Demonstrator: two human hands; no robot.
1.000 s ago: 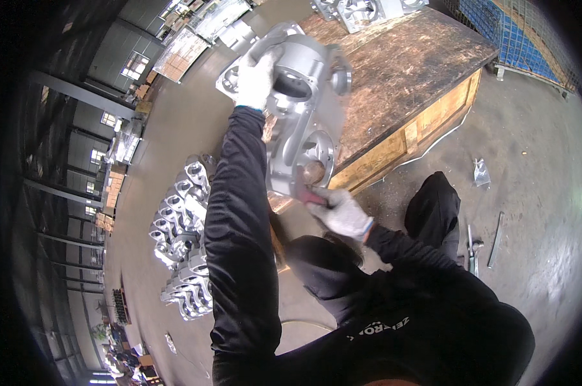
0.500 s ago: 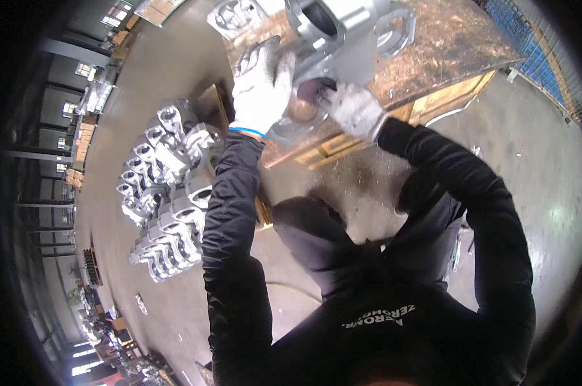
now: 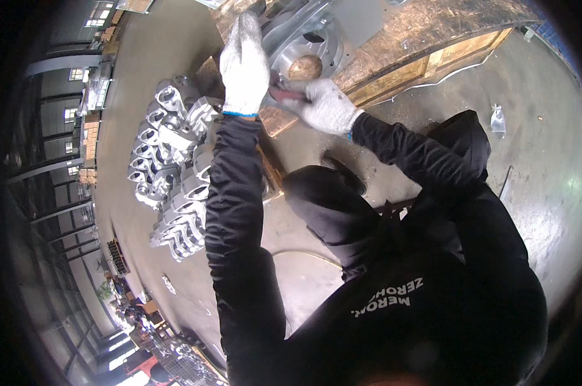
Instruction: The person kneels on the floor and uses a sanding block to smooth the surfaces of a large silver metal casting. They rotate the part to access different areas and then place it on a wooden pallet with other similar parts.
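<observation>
Left hand (image 3: pixel 244 64), gloved, lies flat on the metal casting (image 3: pixel 316 38), steadying it on the wooden table (image 3: pixel 426 38). Right hand (image 3: pixel 323 106) grips a small reddish tool (image 3: pixel 284 94) at the casting's edge. Best: press firmly, short controlled strokes. More castings (image 3: pixel 172 167) are piled on the floor to the left.

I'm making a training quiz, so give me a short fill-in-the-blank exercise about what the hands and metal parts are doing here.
1. Both hands wear ____ knit gloves.
2. The left hand rests on a large metal casting lying on a ____ workbench.
3. The right hand holds a small ____ tool against the casting.
4. More castings are piled on the ____.

Missing words: white; wooden; red; floor
</observation>
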